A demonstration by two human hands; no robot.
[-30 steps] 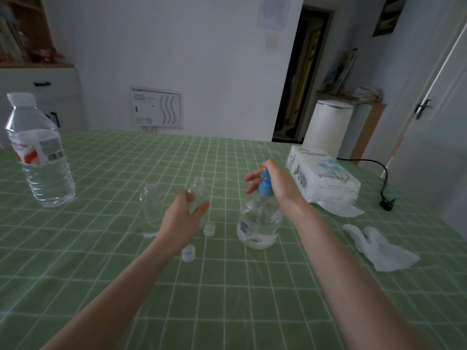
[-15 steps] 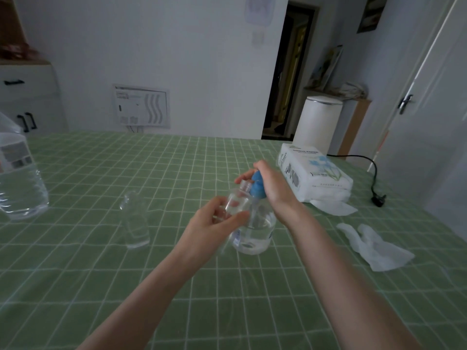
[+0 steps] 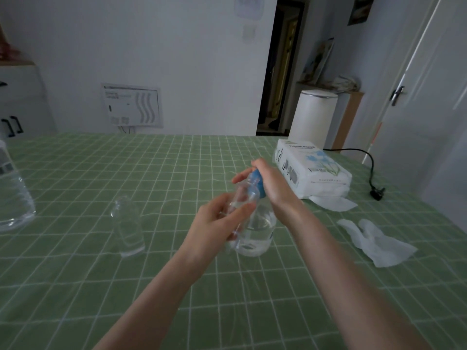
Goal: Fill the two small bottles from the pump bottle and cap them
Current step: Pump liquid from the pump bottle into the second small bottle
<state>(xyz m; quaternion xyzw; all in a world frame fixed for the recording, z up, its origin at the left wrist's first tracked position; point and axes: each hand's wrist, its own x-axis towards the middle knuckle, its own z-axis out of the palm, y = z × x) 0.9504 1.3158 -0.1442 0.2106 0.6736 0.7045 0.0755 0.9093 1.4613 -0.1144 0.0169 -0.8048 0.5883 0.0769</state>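
A clear pump bottle [image 3: 257, 229] with a blue pump head [image 3: 256, 184] stands on the green checked tablecloth [image 3: 177, 173]. My right hand [image 3: 271, 189] wraps over the pump head. My left hand [image 3: 214, 223] holds a small clear bottle [image 3: 243, 195], tilted with its mouth up against the blue nozzle. The second small clear bottle [image 3: 129, 226] stands upright and uncapped to the left. The two small caps are hidden behind my left hand and arm.
A large water bottle [image 3: 12, 195] stands at the left edge. A white tissue pack [image 3: 312, 169] lies at the right with a loose tissue [image 3: 376, 245] in front of it. A black cable and plug [image 3: 376, 193] rest near the table's right edge.
My left hand picked the small bottle up from the table and carried it right to the pump nozzle. My right hand stayed on the pump head. The view shifted right.
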